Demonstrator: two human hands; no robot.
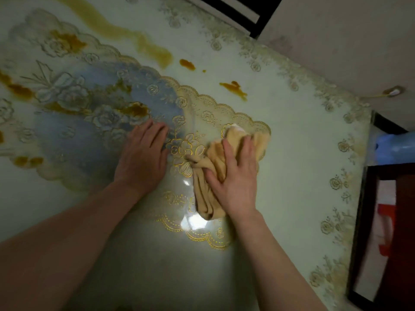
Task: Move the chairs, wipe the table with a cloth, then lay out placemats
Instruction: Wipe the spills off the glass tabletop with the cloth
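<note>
Table: the table (298, 158) fills the view, under a glossy pale green cover with gold rose borders and a scalloped lace pattern in the middle.
Cloth: a crumpled tan cloth (203, 198) lies on the table right of centre, on the gold-edged lace pattern, one bunched end trailing toward the person.
Right hand: the right hand (235, 176) is down on top of the cloth, fingers straight and spread, palm pressing it to the surface; it presses rather than clutches.
Left hand: the left hand (143, 158) lies flat on the table just beside the cloth, fingers straight and together, holding nothing, its fingertips on the blue patch (89, 140) of the pattern.
Stains: brown-yellow splotches (233, 87) sit beyond the hands, a long smear (143, 44) runs across the far side, and more blots (20, 89) dot the pattern at left.
Glare: a bright reflection (193, 222) shines on the cover just under the cloth's near end.
Right edge: past the table edge there is a blue object (395, 147), a red object (386, 230) and a dark frame (359, 232); I cannot tell what any of them is.
</note>
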